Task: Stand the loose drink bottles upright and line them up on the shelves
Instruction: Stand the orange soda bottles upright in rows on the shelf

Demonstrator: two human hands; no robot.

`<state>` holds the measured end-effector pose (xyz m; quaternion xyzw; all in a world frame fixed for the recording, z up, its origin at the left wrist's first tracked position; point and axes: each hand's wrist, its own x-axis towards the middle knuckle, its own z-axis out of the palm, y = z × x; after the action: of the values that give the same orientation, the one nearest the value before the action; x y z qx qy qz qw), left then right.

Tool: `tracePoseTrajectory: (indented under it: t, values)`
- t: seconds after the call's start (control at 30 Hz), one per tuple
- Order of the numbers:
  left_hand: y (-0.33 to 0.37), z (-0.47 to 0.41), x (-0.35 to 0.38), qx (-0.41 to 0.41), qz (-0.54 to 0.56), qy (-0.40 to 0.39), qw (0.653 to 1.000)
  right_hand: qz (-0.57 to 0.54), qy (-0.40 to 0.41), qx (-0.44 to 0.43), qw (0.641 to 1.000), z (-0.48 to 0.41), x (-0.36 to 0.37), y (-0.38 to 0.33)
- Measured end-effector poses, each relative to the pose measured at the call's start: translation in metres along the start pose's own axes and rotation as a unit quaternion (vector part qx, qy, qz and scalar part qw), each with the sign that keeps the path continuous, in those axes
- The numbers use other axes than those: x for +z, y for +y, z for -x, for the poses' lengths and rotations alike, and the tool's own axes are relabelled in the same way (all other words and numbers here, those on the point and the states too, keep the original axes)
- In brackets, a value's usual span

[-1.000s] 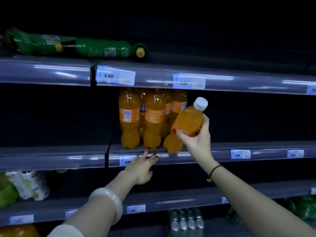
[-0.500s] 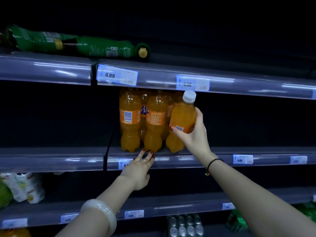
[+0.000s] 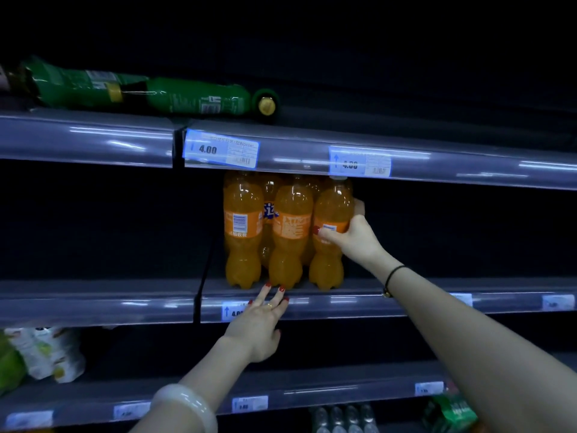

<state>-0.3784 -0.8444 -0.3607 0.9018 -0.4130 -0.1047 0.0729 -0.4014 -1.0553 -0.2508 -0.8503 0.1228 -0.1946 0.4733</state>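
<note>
My right hand (image 3: pixel 351 234) grips an orange drink bottle (image 3: pixel 331 214) that stands upright on the middle shelf (image 3: pixel 390 303), at the right end of a front row of orange bottles (image 3: pixel 242 228). More orange bottles stand behind them; the caps are hidden by the shelf above. My left hand (image 3: pixel 259 323) rests with spread fingers on the shelf's front edge, just below the row, holding nothing. On the top shelf (image 3: pixel 87 135) two green bottles (image 3: pixel 199 96) lie on their sides, end to end.
Price tags (image 3: pixel 220 148) sit along the shelf rails. White and green packs (image 3: pixel 43 354) lie on the lower left shelf. Clear bottle tops (image 3: pixel 343 417) and a green pack (image 3: pixel 449 410) show at the bottom. The shelf space to the right of the orange bottles is dark.
My right hand has brought the tilted orange bottle upright and set it on the shelf beside the row. My left hand has stayed on the shelf edge.
</note>
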Motion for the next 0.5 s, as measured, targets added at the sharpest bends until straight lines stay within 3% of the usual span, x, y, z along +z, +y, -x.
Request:
tracePoseTrajectory:
  t: [0.17,0.33,0.4,0.5]
  values:
    - [0.002,0.003,-0.002,0.000,0.004,-0.001,1.000,-0.039,0.014,0.034,0.999,-0.001,0.007,0.003]
    - [0.001,0.002,-0.005,-0.001,0.004,0.000,1.000,-0.006,0.015,0.055,0.998,0.000,0.011,-0.001]
    - [0.002,0.002,-0.008,-0.002,0.006,0.008,1.000,0.040,0.025,0.058,0.997,0.003,0.010,-0.004]
    - [0.011,0.008,-0.020,-0.002,0.020,0.054,0.998,0.242,0.088,0.020,0.966,0.025,0.004,-0.015]
